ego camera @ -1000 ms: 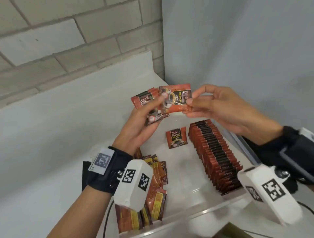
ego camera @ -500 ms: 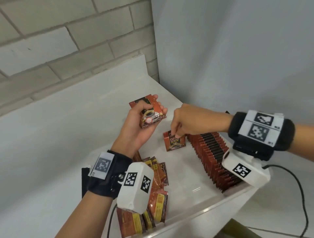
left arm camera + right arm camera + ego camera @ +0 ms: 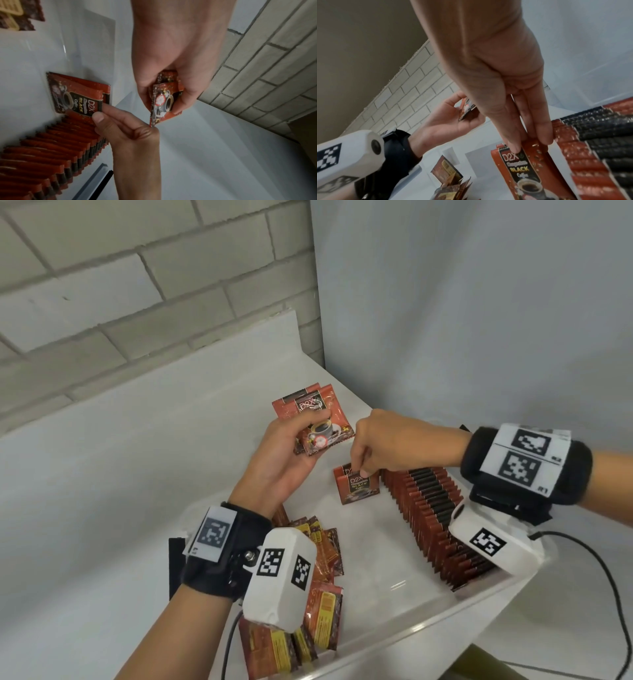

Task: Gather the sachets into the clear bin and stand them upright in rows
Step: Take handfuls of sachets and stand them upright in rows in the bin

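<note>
White-walled bin (image 3: 404, 642): right fingers (image 3: 359, 465) pinch the standing sachet's (image 3: 359, 491) top.

sachets (image 3: 358, 486) – red-black, two upright at bin's far end | long row (image 3: 435, 518) upright | loose pile (image 3: 322, 604) – flat

Pale brick wall (image 3: 102, 285) on the left meets a plain grey-white wall (image 3: 479, 302) in the corner, with a white table (image 3: 120, 457) pushed up against both.
</note>
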`<state>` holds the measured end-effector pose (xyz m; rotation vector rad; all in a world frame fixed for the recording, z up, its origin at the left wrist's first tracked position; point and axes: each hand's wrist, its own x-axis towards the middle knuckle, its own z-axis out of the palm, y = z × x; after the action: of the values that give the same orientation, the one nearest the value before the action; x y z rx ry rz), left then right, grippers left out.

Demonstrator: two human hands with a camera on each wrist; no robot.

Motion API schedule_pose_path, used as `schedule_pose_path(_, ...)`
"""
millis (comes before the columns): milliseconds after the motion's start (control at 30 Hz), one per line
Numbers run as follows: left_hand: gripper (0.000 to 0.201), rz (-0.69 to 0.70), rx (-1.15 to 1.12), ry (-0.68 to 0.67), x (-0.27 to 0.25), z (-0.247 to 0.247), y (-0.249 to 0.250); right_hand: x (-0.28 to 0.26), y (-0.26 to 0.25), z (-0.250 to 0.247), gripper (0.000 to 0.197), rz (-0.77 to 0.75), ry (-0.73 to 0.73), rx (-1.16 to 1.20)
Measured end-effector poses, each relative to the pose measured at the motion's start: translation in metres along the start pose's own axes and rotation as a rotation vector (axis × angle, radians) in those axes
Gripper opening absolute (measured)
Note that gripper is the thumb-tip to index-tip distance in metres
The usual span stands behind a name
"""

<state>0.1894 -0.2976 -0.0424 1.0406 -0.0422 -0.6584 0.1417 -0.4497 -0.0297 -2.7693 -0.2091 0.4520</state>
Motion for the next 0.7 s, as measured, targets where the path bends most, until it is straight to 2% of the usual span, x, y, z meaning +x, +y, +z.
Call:
schedule_pose_path(167,0.041,0.023,-0.007,0.017,0.0,0.0,0.0,-0.004,0.002,-0.01,0.016,0.056,-0.018,0.106)
schedule_pose_path(267,0.054,0.023,0.0,0.018,0.001,-0.001,0.0,-0.008,0.008,-0.023,0.015,0.1,-0.018,0.288)
schedule_pose_path(500,0.036,0.035,0.071,-0.026,0.002,-0.002,-0.002,-0.024,0.017,-0.049,0.02,0.128,0.019,0.657)
schedule_pose_path(700,0.036,0.044,0.137,-0.088,0.002,-0.002,-0.004,-0.028,0.009,-0.063,0.027,0.076,0.138,0.744)
